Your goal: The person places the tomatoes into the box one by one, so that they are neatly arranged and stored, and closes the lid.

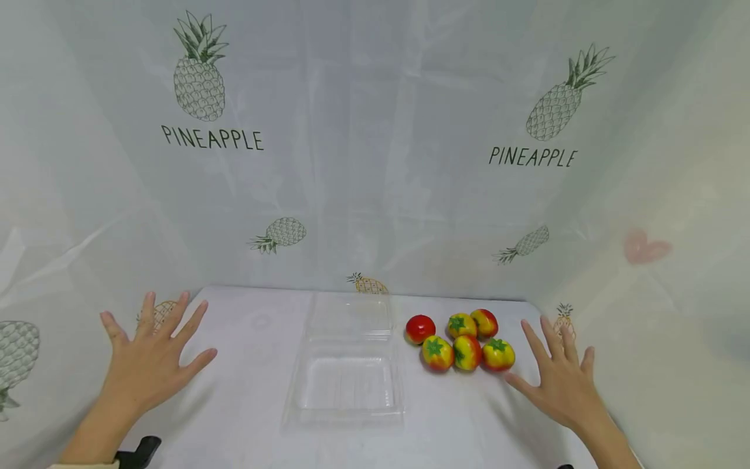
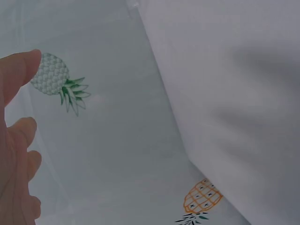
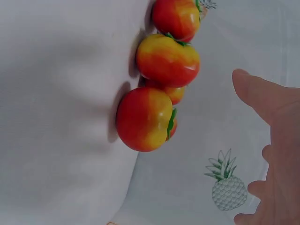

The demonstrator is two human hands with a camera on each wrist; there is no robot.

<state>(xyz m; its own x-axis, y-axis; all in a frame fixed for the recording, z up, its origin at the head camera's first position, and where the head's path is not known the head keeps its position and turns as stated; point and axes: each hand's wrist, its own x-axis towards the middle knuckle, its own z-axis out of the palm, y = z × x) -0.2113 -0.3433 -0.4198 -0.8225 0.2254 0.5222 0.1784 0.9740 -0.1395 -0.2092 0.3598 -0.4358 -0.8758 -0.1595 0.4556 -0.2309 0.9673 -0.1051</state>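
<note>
The right hand [image 1: 558, 384] was spread, with its fingers apart, and its thumb was near the group of persimmons [image 1: 437, 354] but did not touch them. The left hand [image 1: 143, 365] was likewise spread, near the left edge of the white tabletop [image 1: 240, 391], and a black band [image 1: 138, 453] was at its wrist. Six persimmons lay close together right of the middle, five of them yellow and red, one plain red. Just to their left stood a clear plastic box [image 1: 346, 384], its lid [image 1: 350, 312] opened backward. Behind hung a pale curtain [image 1: 375, 163] with pineapple prints.
</note>
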